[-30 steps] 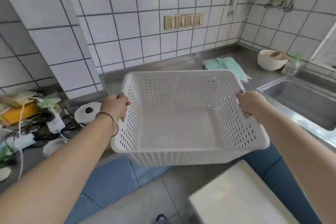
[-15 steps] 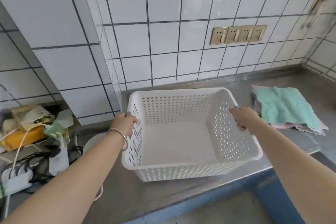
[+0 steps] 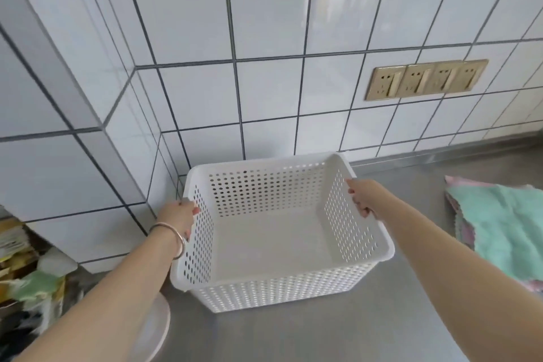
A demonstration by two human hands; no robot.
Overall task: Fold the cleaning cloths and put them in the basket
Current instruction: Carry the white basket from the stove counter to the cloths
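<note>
A white perforated plastic basket [image 3: 264, 167] sits on the steel counter, close to the tiled wall and its jutting corner. Nothing lies inside it. My left hand [image 3: 179, 216], with a silver bangle on the wrist, grips the basket's left rim. My right hand [image 3: 365, 195] grips the right rim. A pile of cleaning cloths [image 3: 505, 220], mint green on top with pink ones beneath, lies flat on the counter to the right of the basket, partly cut off by the frame edge.
A row of gold wall sockets [image 3: 426, 79] sits above the counter at the right. A white round lid [image 3: 155, 329] lies under my left forearm. Clutter of papers and bags [image 3: 26, 282] fills the lower left. Bare steel counter [image 3: 338, 329] stretches in front of the basket.
Both hands have carried the basket forward from over the floor onto the counter and back toward the wall. The view has moved closer and turned left; the sink is out of sight.
</note>
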